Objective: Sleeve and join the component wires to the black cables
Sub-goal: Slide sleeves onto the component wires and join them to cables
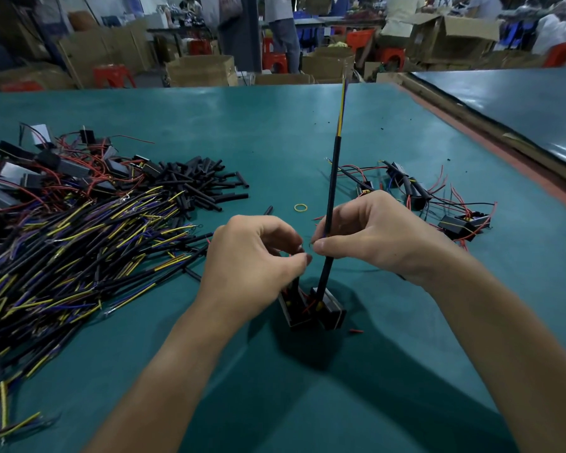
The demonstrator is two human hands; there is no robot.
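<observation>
My left hand (252, 266) pinches thin wire ends at its fingertips, above a small black box component (294, 308). My right hand (366, 233) pinches a long black cable (334, 178) that stands nearly upright, its yellow and blue cores showing at the top. A second black box component (332, 313) sits at the cable's lower end on the green table (275, 125). The fingertips of both hands almost meet over a fine wire between them. The wire joint itself is too small to make out.
A big heap of black cables with yellow and blue cores (62, 243) fills the left. Black sleeve pieces (203, 181) and boxed components with red wires (46, 168) lie behind it. Several joined units (438, 204) lie right. A yellow rubber band (300, 208) lies ahead.
</observation>
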